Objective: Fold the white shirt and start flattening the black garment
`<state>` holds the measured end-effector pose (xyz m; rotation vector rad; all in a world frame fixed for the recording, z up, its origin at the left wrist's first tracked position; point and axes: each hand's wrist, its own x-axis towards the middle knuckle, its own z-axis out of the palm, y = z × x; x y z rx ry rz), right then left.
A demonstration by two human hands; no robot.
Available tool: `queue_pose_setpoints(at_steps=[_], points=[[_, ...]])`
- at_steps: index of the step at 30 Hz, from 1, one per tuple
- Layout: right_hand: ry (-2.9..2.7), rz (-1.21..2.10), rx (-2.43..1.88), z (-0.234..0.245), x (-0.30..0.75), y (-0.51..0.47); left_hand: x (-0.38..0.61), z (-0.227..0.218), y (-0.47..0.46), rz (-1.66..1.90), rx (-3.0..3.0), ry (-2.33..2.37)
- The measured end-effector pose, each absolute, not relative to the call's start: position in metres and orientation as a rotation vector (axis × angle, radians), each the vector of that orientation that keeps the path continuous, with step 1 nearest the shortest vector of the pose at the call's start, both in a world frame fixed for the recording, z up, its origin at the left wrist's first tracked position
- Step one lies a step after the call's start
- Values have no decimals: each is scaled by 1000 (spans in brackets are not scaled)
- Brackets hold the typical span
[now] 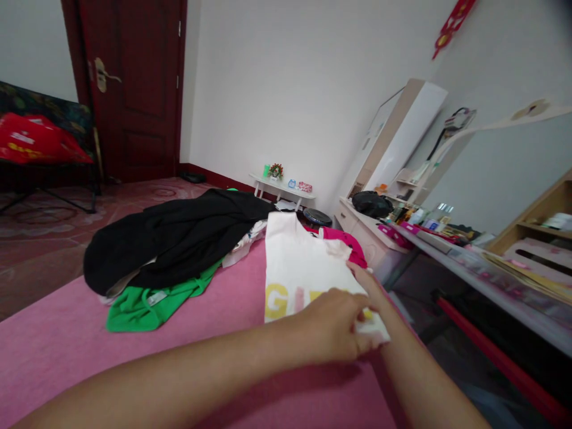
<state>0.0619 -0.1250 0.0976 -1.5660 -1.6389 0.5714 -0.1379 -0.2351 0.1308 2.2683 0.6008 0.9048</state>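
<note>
White shirt (295, 256) on pink bed cover (243, 307), toward 5 o'clock of view centre. Left hand (337, 325) pinching shirt's corner at 4 o'clock. Right hand (364, 281) at shirt's 3 o'clock edge, partly hidden, grip unclear. From shirt: black garment (187, 232) at 9–10 o'clock, green garment (138, 308) near 9.

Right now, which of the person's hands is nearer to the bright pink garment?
Right. The right hand is by the white shirt, just below the bright pink garment in the picture; the left hand is farther, holding the shirt's lower corner.
</note>
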Motion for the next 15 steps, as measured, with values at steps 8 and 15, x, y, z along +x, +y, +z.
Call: queue_pose_setpoints(at_steps=[8, 15], points=[[-910, 789, -1753, 33, 109, -173, -206, 67, -201, 567, 2359, 1438], [-1518, 583, -1842, 32, 83, -177, -222, 56, -190, 493, 2235, 1410]])
